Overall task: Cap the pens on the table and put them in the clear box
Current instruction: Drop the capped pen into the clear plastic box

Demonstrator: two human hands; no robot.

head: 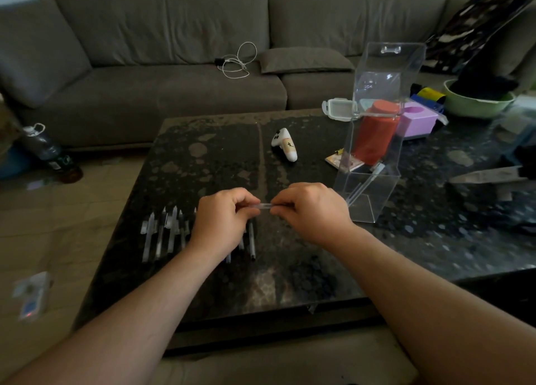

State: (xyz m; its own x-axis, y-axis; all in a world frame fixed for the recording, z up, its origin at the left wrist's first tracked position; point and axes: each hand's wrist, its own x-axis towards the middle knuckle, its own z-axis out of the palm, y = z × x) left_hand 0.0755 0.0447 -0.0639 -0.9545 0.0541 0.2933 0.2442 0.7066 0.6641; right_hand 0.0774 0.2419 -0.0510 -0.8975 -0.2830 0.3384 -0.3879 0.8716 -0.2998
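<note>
— Where both hands meet above the middle of the table (203, 141), what sits between them?
— One slim, clear plastic pen (264, 206), lying level. The left hand (223, 222) curls its fingers round one end, the right hand (311, 210) pinches the other. Only a short translucent stretch shows; whether a cap is on it I cannot tell.
— And the others?
— A row of loose pens (164, 233), thin and see-through with pointed tips, lies near the front-left edge, partly hidden under the left hand. Caps among them are too blurred to sort out.
— The clear box (374, 141)?
— Tall, glossy, sharp-cornered plastic, upright toward the right side, with a pen or two leaning inside its bottom.
— Beyond that?
— A white toy (285, 145), smooth and rounded, near the middle; a red jar (375, 135) seen through the box; a lilac block (417, 120) and green bowl (475, 106) at the far-right corner. The tabletop is dark speckled stone.
</note>
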